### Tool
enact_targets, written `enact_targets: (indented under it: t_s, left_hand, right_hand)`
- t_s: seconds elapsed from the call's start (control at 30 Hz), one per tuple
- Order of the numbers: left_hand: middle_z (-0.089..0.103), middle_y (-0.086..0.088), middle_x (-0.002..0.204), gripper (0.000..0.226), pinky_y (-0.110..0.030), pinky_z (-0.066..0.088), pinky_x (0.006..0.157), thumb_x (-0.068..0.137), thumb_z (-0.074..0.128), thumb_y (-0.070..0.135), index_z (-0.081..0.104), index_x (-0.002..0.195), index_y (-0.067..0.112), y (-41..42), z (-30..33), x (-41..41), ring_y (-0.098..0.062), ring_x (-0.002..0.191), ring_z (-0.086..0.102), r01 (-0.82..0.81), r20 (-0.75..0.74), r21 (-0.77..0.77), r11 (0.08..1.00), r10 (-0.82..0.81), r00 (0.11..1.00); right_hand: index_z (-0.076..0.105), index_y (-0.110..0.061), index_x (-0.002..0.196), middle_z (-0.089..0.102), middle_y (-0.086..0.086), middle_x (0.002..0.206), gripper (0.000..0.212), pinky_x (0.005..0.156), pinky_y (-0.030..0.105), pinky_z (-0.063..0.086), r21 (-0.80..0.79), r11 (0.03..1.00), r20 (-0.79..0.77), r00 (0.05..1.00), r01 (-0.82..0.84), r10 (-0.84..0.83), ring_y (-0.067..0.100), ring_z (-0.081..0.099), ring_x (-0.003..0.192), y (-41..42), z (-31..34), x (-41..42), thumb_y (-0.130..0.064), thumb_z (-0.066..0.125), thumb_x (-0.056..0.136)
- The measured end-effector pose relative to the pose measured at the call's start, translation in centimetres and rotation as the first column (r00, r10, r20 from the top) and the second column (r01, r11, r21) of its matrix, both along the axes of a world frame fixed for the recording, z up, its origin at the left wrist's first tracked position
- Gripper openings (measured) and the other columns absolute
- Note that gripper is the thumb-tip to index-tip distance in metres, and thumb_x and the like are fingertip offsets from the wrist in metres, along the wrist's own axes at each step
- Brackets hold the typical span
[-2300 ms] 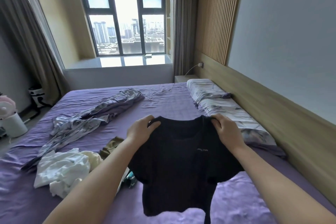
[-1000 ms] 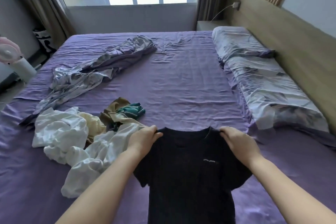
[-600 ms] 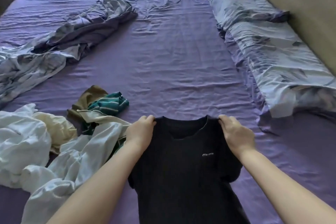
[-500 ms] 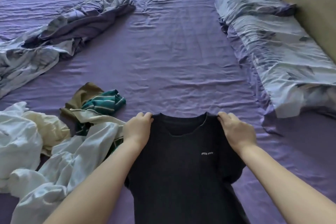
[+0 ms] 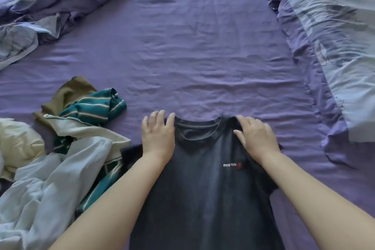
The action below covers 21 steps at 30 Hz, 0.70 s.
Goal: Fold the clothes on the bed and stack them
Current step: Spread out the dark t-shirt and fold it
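Since the earlier frame the black T-shirt (image 5: pixel 203 189) has come down flat onto the purple bed sheet (image 5: pixel 192 57). The left hand (image 5: pixel 158 136) and right hand (image 5: pixel 255 138) press its shoulders, each grip released, fingers straight. Unfolded clothes (image 5: pixel 60 158) lie left of the left hand; a pillow (image 5: pixel 334 36) lies right.

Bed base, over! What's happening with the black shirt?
Both hands, left hand and right hand, flat on black T-shirt. Shirt spread on bed. Unfolded pile touching left sleeve.
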<state>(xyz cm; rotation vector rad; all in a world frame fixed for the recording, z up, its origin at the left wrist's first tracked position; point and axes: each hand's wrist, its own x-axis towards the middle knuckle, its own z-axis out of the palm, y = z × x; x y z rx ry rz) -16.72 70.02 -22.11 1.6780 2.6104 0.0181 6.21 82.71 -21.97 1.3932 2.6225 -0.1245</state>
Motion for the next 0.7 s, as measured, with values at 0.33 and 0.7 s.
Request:
enact_targets:
  t_s: [0.33, 0.7]
  left_hand:
    - [0.021, -0.006, 0.156, 0.055, -0.057, 0.010, 0.115, 0.096, 0.035, 0.049, 0.029, 0.147, 0.027, -0.3, -3.0, 10.6, -0.029, 0.145, 0.014, 0.557, 0.163, -0.160, 0.815, -0.534, 0.829]
    - [-0.015, -0.009, 0.158, 0.079, -0.060, -0.018, 0.107, 0.088, 0.032, 0.065, -0.004, 0.150, 0.030, 3.7, -2.9, 12.1, -0.028, 0.145, -0.016, 0.355, 0.210, -0.369, 0.859, -0.295, 0.932]
  right_hand:
    - [0.030, -0.008, 0.143, 0.058, 0.015, 0.123, 0.071, 0.109, 0.045, 0.023, -0.137, 0.951, -0.181, 0.937, 0.278, -0.300, 0.032, 0.048, 0.119, -1.7, -1.6, 5.5, -0.043, 0.057, 0.087]
    - [0.049, -0.011, 0.123, 0.053, 0.012, 0.113, 0.038, 0.068, 0.042, 0.044, -0.215, 0.913, -0.352, 0.845, 0.346, -0.403, 0.039, 0.058, 0.090, 0.5, -0.2, 7.8, -0.019, 0.060, 0.088]
